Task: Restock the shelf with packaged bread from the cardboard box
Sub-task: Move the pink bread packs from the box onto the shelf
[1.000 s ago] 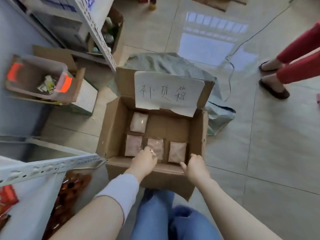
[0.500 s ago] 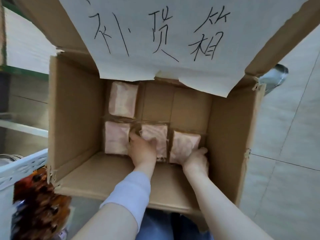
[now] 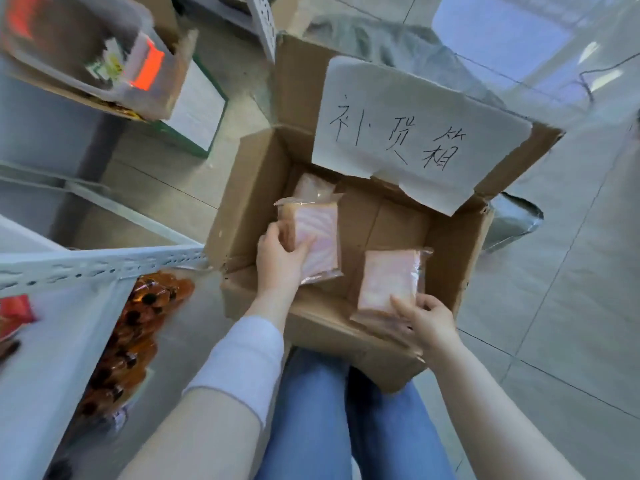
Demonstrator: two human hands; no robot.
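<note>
An open cardboard box (image 3: 457, 244) stands on the floor in front of my knees, with a handwritten paper sign (image 3: 415, 133) on its back flap. My left hand (image 3: 280, 261) grips one clear-wrapped bread pack (image 3: 317, 237) and holds it above the box's left side. My right hand (image 3: 429, 320) pinches the lower end of a second bread pack (image 3: 386, 282) over the box's front right. Another pack (image 3: 311, 187) lies in the box at the back left, partly hidden behind the lifted one.
A white metal shelf (image 3: 97, 265) runs along the left, with orange-brown packaged goods (image 3: 131, 341) and a red packet (image 3: 14, 313) on it. A clear plastic bin (image 3: 104, 53) on a carton sits at the upper left. A grey bag (image 3: 512, 220) lies behind the box.
Both hands were down inside the box on the packs; now each has lifted one bread pack up out of it. The camera has pulled back and up.
</note>
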